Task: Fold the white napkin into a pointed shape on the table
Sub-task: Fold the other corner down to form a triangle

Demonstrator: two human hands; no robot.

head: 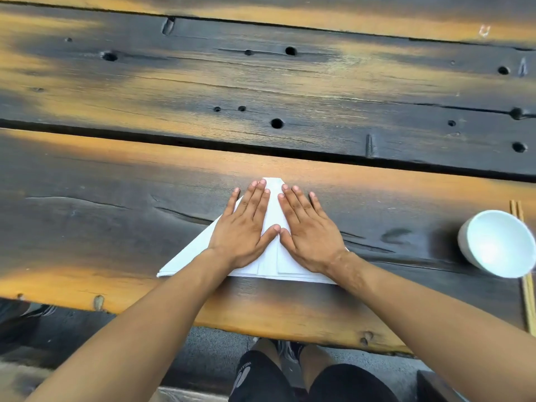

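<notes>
The white napkin lies flat on the near plank of the dark wooden table, folded into a triangle with its blunt tip pointing away from me. My left hand rests palm down on the triangle's left half, fingers spread. My right hand lies palm down on the right half. The two thumbs meet over the centre crease. Both hands press the napkin and hold nothing. The napkin's wide base runs along the side nearest me, its left corner sticking out past my left forearm.
A white bowl stands at the right edge of the table, on top of a pair of wooden chopsticks. A deep gap separates the near plank from the far one. The table's front edge runs above my knees.
</notes>
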